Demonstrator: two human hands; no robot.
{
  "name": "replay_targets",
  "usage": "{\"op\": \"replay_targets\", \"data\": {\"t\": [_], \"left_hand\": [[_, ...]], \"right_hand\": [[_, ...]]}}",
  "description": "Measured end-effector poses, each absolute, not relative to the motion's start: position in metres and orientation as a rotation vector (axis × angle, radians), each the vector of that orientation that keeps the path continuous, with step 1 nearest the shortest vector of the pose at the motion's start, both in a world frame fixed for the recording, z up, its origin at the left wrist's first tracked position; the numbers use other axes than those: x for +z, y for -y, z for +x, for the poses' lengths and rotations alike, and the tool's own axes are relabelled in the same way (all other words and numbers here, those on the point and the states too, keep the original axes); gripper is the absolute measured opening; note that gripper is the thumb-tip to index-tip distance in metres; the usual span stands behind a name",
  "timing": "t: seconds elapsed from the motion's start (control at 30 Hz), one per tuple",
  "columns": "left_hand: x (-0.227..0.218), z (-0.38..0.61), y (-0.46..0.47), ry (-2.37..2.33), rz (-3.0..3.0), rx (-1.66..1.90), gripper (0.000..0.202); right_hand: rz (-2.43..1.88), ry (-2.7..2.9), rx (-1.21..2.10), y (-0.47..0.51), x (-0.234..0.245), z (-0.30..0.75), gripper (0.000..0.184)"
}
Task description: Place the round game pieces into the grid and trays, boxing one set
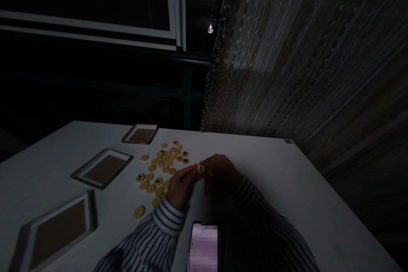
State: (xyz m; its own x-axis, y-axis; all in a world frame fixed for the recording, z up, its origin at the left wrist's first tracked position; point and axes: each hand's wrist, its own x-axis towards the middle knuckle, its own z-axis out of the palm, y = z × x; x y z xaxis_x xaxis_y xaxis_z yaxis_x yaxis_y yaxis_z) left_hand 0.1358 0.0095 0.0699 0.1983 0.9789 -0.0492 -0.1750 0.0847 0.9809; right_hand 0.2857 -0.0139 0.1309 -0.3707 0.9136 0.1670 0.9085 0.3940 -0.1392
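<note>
Close together over the white table (270,165), both my hands meet at one round xiangqi piece (200,168) with a dark character on its face. My left hand (181,185) is closed, its fingertips at the piece's left side. From the right, my right hand (222,172) grips the piece between curled fingers, partly in shadow. Left of my hands lie several loose xiangqi pieces (161,163), most blank side up, some showing red or dark characters. My left hand and sleeve hide part of that spread. Dim light blurs what lies beneath my right hand.
Three shallow rectangular trays stand on the left: a far one (140,134), a middle one (102,168) and a near one (59,231). A phone (204,248) with a lit screen lies near my body. A bead curtain (264,51) hangs beyond the table's right side.
</note>
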Motion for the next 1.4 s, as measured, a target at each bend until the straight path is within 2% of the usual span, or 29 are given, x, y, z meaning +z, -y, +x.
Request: {"op": "replay_targets", "data": {"t": [0.43, 0.8, 1.4], "left_hand": [[0.061, 0.138, -0.011, -1.062, 1.214, 1.076, 0.03], [0.061, 0.142, -0.009, -1.063, 1.306, 1.04, 0.03], [0.06, 0.14, -0.009, -1.093, 1.429, 0.998, 0.029]], "right_hand": [[-1.859, 2.218, -0.066, 0.009, 0.119, 0.335, 0.034], [-2.07, 2.456, -0.018, 0.005, 0.119, 0.333, 0.027], [-2.12, 2.531, -0.028, 0.005, 0.106, 0.327, 0.026]]}}
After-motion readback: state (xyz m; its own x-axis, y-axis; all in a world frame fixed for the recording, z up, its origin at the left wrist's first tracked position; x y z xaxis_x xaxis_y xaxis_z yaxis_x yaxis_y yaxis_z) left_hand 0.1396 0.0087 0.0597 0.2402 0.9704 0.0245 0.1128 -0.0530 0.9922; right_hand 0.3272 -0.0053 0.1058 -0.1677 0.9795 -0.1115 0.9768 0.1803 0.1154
